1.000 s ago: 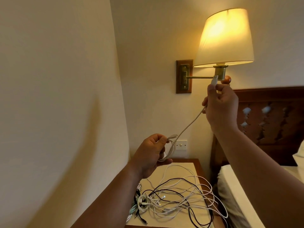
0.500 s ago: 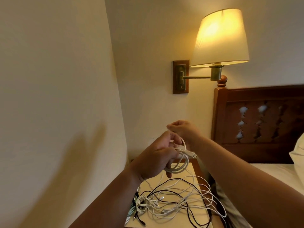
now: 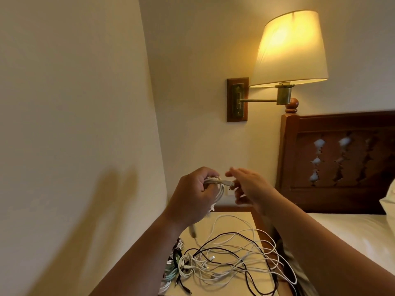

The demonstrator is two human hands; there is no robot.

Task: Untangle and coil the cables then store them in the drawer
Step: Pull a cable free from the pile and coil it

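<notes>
One white cable (image 3: 216, 184) coiled in the left hand's (image 3: 195, 196) grip, right hand (image 3: 250, 186) open alongside; a tangle (image 3: 224, 259) lies unsorted at the nightstand's (image 3: 239, 217) near edge.

Coiled cable (image 3: 219, 189): white. Loose cables (image 3: 230, 259): white and black; one bundle (image 3: 171, 274) pale green. Tabletop (image 3: 235, 221): cream. Lampshade (image 3: 290, 50): cream, lit yellow. Headboard (image 3: 342, 124): dark red-brown, repeating pierced cut-out pattern. Wall (image 3: 64, 103): cream.

Cream walls (image 3: 74, 103), lit wall lamp (image 3: 289, 50), carved wooden headboard (image 3: 342, 159), white bed (image 3: 352, 231), bedside table (image 3: 230, 221)
</notes>
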